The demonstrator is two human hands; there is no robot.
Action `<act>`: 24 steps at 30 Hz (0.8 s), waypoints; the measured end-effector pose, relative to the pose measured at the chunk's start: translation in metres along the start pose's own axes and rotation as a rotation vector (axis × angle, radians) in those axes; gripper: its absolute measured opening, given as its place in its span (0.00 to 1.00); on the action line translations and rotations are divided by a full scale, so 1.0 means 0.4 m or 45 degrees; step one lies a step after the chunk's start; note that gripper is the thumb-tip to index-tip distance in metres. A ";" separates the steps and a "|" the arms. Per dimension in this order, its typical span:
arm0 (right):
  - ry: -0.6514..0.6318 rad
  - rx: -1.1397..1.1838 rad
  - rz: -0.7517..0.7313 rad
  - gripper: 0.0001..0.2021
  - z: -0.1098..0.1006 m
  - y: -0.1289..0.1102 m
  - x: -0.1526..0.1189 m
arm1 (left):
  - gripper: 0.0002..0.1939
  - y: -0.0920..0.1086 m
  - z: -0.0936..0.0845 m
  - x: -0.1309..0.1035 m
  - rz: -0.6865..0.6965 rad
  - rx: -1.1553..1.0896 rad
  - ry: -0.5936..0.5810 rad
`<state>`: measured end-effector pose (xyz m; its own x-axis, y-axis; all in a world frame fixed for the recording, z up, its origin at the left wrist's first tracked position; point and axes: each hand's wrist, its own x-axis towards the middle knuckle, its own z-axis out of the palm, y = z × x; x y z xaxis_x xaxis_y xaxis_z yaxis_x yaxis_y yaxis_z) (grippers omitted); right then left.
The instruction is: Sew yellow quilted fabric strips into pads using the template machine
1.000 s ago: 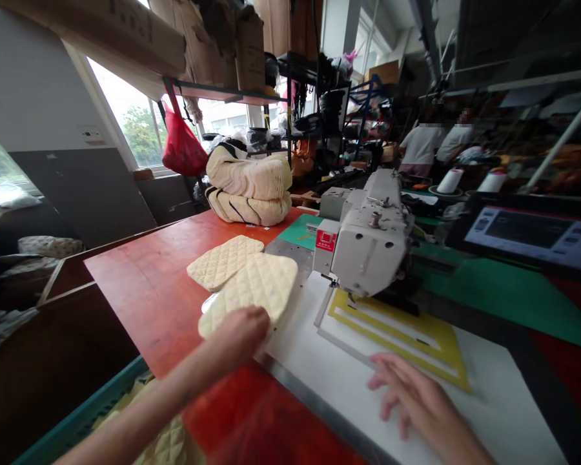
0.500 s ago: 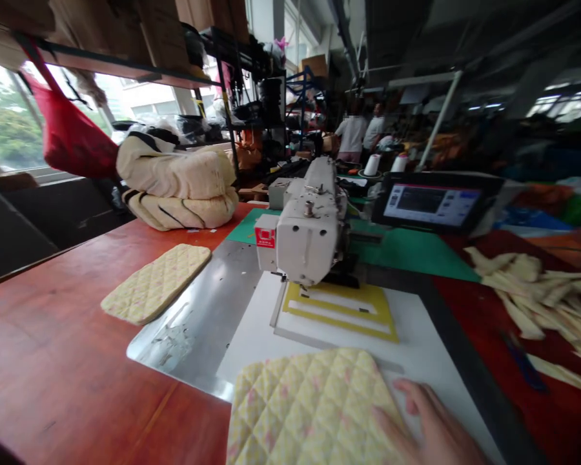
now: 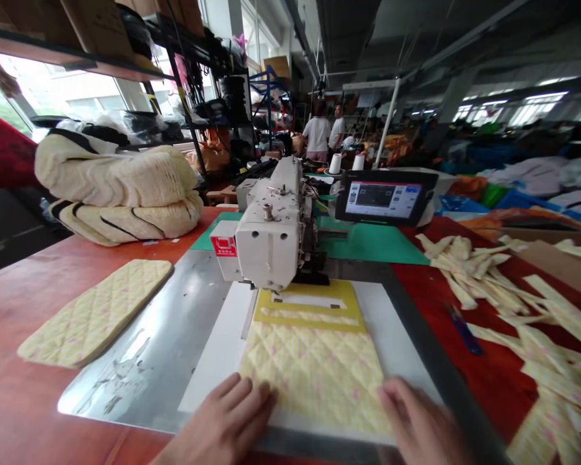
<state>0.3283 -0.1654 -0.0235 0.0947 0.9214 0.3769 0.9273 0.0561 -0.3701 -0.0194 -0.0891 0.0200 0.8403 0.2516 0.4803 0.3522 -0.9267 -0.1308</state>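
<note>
A quilted yellow piece with pink spots (image 3: pixel 314 374) lies flat on the white sheet (image 3: pixel 203 381), its far edge under the yellow template (image 3: pixel 310 318) below the sewing machine head (image 3: pixel 268 242). At its near left edge, my left hand (image 3: pixel 230 413) has its fingers bent together on the fabric. My right hand (image 3: pixel 419 420) pinches or presses the right edge, thumb and fingers close together and slightly blurred. A similar quilted piece (image 3: pixel 99 313) rests at the left, partly on the metal plate.
Folded cream fabric (image 3: pixel 126 194) is piled at the back left. A control screen (image 3: pixel 386 201) stands right of the machine. Blue-handled snips (image 3: pixel 466 332) and cream fabric strips (image 3: pixel 465 265) lie on the red tabletop at the right. Two people (image 3: pixel 317 137) stand far back.
The quilted piece has moved forward, its far edge now beneath the yellow template. My left hand has come into view at its left edge. The camera view has turned to the right.
</note>
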 end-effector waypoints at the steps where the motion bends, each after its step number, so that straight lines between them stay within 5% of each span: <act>1: -0.041 0.042 0.081 0.25 0.005 -0.005 0.032 | 0.14 -0.022 -0.003 0.019 -0.012 0.034 -0.035; 6: -0.171 0.269 0.384 0.30 0.049 -0.006 0.150 | 0.12 -0.083 0.052 0.054 -0.355 -0.103 -0.123; 12: -0.106 0.440 0.432 0.29 0.063 0.035 0.154 | 0.12 -0.071 0.088 0.030 -0.798 -0.572 0.120; 18: 0.096 0.159 0.172 0.25 0.091 0.081 0.174 | 0.12 -0.081 0.095 0.051 -0.817 -0.617 0.112; 24: 0.085 0.058 0.085 0.24 0.100 0.118 0.175 | 0.11 -0.060 0.085 0.062 -0.808 -0.513 0.055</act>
<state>0.3640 -0.0828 -0.0485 0.1810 0.8962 0.4051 0.9009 0.0142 -0.4339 0.0069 -0.0510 0.0054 0.5067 0.7678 0.3922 0.5782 -0.6400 0.5059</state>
